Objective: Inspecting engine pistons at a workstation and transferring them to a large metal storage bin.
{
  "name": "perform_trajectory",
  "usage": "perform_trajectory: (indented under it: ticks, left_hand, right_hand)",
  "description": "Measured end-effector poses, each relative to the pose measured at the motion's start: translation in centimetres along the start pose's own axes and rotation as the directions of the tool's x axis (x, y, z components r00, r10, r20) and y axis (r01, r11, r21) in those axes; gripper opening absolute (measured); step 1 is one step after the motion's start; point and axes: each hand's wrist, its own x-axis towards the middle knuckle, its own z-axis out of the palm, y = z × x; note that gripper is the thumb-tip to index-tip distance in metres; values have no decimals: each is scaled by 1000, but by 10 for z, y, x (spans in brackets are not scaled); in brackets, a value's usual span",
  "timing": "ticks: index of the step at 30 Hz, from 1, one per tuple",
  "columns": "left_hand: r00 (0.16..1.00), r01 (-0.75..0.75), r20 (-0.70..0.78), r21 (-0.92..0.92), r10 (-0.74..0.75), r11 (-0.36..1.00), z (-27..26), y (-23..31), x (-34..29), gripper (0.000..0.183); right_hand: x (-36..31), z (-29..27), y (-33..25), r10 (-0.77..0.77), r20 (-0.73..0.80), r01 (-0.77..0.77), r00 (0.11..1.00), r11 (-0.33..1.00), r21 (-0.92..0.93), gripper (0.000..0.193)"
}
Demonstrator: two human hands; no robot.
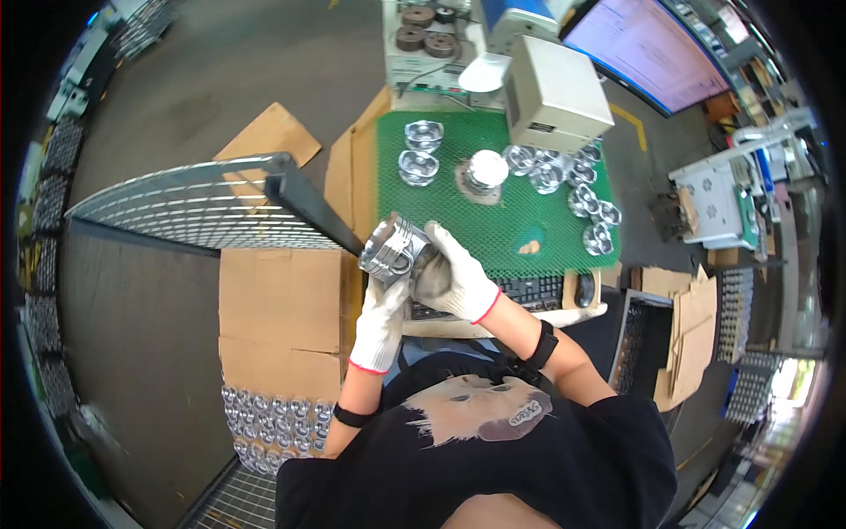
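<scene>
Gloved hands (382, 310) (462, 280) in a curled grip round a silvery piston (389, 250)

Left hand (381, 319): white knit glove, red cuff edge. Right hand (463, 280): white glove, red edge again. Cylindrical metal piston (392, 247): silver, darker bands at the ring grooves. Flat textured mat (423, 225): green, fine mesh pattern throughout. Two short round metal pistons (419, 167): bright silver, dark reflections. Boxy metal instrument housing (564, 93): cream-beige. Flat keyboard (538, 291): black. Rounded mouse (585, 289): black. Wide flat monitor (648, 48): pale lavender screen, blue strip along one edge. Large cardboard sheet (280, 304): plain tan. Short-sleeved cotton T-shirt (379, 476): black, tan-and-pinkish animal-face print. Narrow fabric armband (544, 345), right arm: black. Smooth floor (150, 317): grey, with yellow painted line (627, 123).
</scene>
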Motion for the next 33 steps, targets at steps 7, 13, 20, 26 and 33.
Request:
perform_trajectory:
  ticks: [7,13,20,26,33]
  left_hand:
    - [853,-348,-94,632,514,693,21,33,15,72]
    - [681,-638,612,765,401,-85,55,0,17,53]
    - [922,-105,-230,628,313,771,-17,-52,66,49]
    - [853,-206,295,948,430,-242,59,-36,198,61]
    - [960,-114,267,637,-80,763,-4,-149,306,65]
  right_hand:
    - [-1,-25,-29,78,81,-22,994,841,-540,31]
    - [-26,-47,-38,174,-228,-202,958,974,-106,55]
    - [-92,-142,-82,-31,-412,127,911,970,208,61]
    - [-170,-187,-107,-171,-459,257,872,957,132,53]
    - [-138,-175,-123,-140,-494,131,858,990,-53,45]
